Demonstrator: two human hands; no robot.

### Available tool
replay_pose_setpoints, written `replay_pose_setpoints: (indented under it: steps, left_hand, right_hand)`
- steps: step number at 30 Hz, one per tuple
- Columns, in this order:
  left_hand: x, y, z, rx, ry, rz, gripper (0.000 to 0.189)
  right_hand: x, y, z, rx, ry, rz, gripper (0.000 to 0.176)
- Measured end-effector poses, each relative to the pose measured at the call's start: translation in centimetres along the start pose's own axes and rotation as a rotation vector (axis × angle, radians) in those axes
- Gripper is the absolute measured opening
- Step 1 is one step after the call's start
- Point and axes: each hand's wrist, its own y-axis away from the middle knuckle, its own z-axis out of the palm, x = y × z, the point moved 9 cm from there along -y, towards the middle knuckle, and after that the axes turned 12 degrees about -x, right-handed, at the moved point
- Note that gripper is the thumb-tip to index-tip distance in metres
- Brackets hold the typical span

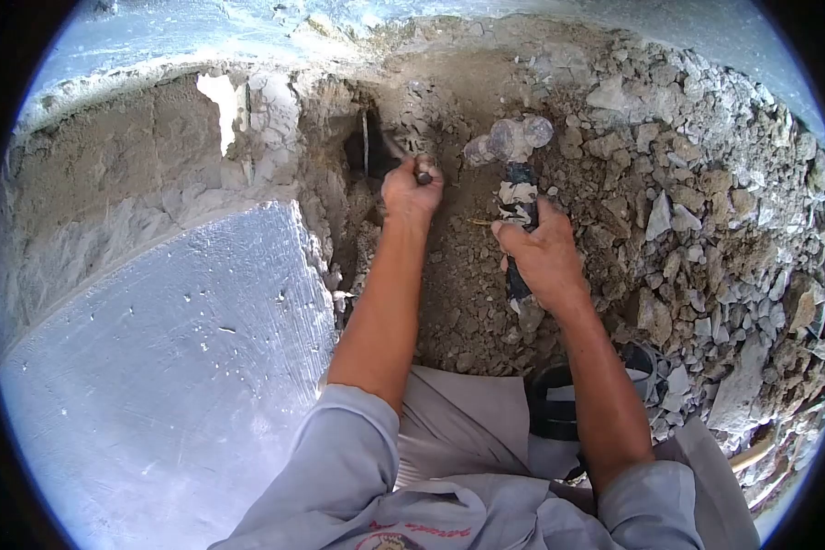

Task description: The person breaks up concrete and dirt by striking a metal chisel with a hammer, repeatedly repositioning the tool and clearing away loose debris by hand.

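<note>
Left grip (411, 191) holds a rod (423, 178) beside a dark hole (354, 154).

Red script (437, 531) and partial emblem (390, 543) on the grey shirt (532, 513), wording illegible

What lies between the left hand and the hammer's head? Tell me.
In the head view, a strip of loose brown soil lies between the left hand and the hammer's head; no tool shows there.
</note>
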Motion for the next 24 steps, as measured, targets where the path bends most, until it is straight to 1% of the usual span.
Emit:
replay_pose_setpoints:
  steps: [3,4,7,8,10,11,12,13,15,16,17,19,20,23,24]
  left_hand:
    - [-2.7,3.8,5.8,-0.055,0.023,0.054,0.013]
    - [-3.1,5.4,7.4,-0.109,-0.126,0.092,0.015]
    - [-4.6,7.2,10.4,-0.371,-0.122,-0.041,0.017]
    - [-4.7,8.1,10.1,-0.311,-0.151,-0.023,0.017]
    - [-4.6,11.0,10.7,-0.307,-0.199,-0.058,0.018]
    - [-4.5,12.3,10.5,-0.305,-0.223,-0.073,0.018]
    - [-4.2,13.3,10.4,-0.427,-0.214,-0.124,0.021]
    - [-3.2,14.8,10.1,-0.401,-0.233,-0.09,0.021]
    - [-1.2,17.2,9.9,-0.351,-0.27,-0.028,0.021]
    - [-0.2,17.2,9.2,-0.383,-0.241,-0.016,0.024]
    - [0.6,16.9,8.2,-0.361,-0.253,-0.004,0.025]
    - [1.7,16.3,6.9,-0.32,-0.275,0.015,0.026]
    - [2.3,15.3,6.0,-0.226,-0.276,0.033,0.027]
    - [3.2,12.4,5.1,-0.227,-0.07,0.047,0.023]
    - [3.7,11.1,4.8,-0.249,-0.02,0.075,0.025]
  right_hand:
    - [0.2,0.4,-0.2,0.001,-0.041,0.023,0.029]
    - [0.4,0.5,-0.3,0.008,-0.046,0.028,0.027]
    - [0.2,0.9,-0.8,0.059,-0.129,-0.025,0.029]
    - [0.3,0.9,-1.2,0.079,-0.109,-0.05,0.028]
    - [0.1,0.8,-1.7,0.108,-0.063,-0.107,0.026]
    - [-0.2,0.9,-1.6,0.103,-0.12,-0.103,0.025]
    - [-0.9,1.4,-1.5,0.098,-0.178,-0.096,0.023]
    - [-1.3,1.7,-1.4,0.096,-0.236,-0.09,0.022]
    - [-1.8,1.8,-1.2,0.092,-0.252,-0.14,0.021]
    - [-1.9,1.8,-1.0,0.079,-0.252,-0.159,0.021]
    - [-2.1,1.8,-0.8,0.065,-0.251,-0.18,0.022]
    - [-2.0,1.8,-0.4,0.043,-0.191,-0.151,0.025]
    - [-1.9,1.9,-0.3,0.033,-0.161,-0.132,0.026]
    - [-2.3,2.2,0.5,0.0,-0.096,-0.103,0.029]
    - [-2.4,2.2,0.6,0.003,-0.085,-0.098,0.029]
